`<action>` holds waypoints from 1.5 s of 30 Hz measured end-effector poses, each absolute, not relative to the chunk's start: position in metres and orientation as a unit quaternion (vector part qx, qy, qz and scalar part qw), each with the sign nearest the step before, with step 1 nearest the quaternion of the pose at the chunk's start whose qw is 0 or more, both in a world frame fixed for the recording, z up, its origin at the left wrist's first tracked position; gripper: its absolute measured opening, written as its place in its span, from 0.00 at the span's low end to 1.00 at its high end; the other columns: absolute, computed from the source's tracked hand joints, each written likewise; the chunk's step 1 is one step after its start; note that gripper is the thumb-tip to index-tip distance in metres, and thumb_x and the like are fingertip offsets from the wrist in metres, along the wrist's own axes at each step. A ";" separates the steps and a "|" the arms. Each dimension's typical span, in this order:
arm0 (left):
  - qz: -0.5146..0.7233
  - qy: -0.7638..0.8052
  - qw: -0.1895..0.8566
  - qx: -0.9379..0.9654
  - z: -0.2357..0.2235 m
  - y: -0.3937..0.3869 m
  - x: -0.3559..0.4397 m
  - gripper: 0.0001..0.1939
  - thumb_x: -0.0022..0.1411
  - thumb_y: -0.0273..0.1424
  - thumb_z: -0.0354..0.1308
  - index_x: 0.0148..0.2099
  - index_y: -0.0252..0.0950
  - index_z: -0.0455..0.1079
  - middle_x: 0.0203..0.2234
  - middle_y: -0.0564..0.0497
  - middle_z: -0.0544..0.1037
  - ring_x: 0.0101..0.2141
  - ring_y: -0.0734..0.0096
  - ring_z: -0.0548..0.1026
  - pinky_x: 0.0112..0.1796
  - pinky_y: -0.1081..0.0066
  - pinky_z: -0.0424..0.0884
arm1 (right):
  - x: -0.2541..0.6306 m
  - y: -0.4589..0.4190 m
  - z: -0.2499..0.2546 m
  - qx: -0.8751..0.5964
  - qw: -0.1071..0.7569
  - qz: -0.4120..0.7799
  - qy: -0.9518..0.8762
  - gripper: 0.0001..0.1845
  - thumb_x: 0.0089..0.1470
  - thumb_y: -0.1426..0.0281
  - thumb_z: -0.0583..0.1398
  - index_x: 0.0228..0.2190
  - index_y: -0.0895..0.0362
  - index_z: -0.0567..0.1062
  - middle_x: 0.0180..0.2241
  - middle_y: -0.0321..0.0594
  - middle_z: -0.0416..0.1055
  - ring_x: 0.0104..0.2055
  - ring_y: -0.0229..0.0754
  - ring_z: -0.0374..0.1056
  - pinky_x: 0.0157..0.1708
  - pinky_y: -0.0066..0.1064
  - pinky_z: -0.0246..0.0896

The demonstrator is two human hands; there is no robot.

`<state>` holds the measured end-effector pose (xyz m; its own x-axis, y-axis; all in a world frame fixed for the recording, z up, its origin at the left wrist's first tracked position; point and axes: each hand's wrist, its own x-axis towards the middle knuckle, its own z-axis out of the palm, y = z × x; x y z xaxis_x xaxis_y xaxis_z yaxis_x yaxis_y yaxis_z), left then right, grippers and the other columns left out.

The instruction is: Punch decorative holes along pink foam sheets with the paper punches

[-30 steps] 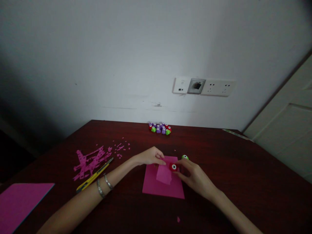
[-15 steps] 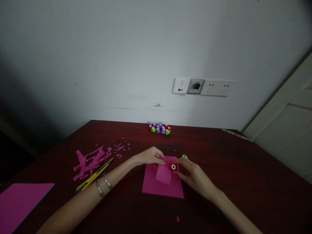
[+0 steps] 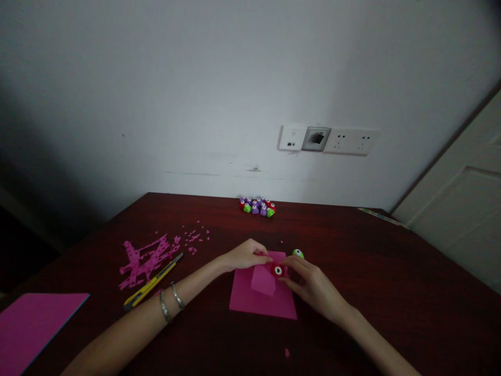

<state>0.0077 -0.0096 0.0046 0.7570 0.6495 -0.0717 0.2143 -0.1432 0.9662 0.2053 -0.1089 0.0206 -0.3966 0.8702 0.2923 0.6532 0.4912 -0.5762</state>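
A pink paper sheet (image 3: pixel 250 298) lies on the dark red table (image 3: pixel 371 271), with a smaller pink slip (image 3: pixel 263 279) raised above it. My left hand (image 3: pixel 247 254) pinches the slip's top edge, fingers closed. My right hand (image 3: pixel 309 284) grips a small red paper punch (image 3: pixel 277 270) at the slip's right edge. A green punch (image 3: pixel 298 254) sits just behind my right hand's fingers.
A cluster of several purple, green and red punches (image 3: pixel 257 206) stands at the table's far edge. Pink paper scraps (image 3: pixel 146 256) and a yellow utility knife (image 3: pixel 151 283) lie at the left. Another pink sheet (image 3: pixel 33 322) lies at the near left corner. A small pink bit (image 3: pixel 287 353) rests near me.
My left hand has shifted slightly right along the slip's top edge. The right hand and the red punch have barely moved.
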 end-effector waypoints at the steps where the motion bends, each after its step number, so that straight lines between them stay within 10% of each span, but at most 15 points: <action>1: 0.187 0.294 0.581 0.736 0.004 -0.009 0.008 0.15 0.52 0.39 0.59 0.32 0.29 0.73 0.22 0.53 0.72 0.24 0.79 0.65 0.27 0.76 0.60 | 0.205 -0.109 0.020 -0.467 0.287 0.189 -0.815 0.11 0.54 0.69 0.57 0.41 0.52 0.70 0.41 0.40 0.69 0.39 0.40 0.67 0.40 0.32 0.64; 45: 0.194 0.287 0.564 0.750 0.010 -0.010 0.006 0.17 0.52 0.41 0.60 0.32 0.30 0.73 0.24 0.51 0.74 0.24 0.79 0.67 0.27 0.76 0.62 | 0.207 -0.112 0.025 -0.465 0.285 0.130 -0.828 0.13 0.54 0.67 0.56 0.43 0.52 0.70 0.42 0.42 0.70 0.38 0.41 0.70 0.33 0.29 0.68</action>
<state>0.0060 -0.0095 0.0096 0.7606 0.6484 -0.0327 0.2119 -0.2005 0.9565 0.2070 -0.1118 0.0252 -0.4056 0.8438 0.3515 0.6954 0.5344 -0.4805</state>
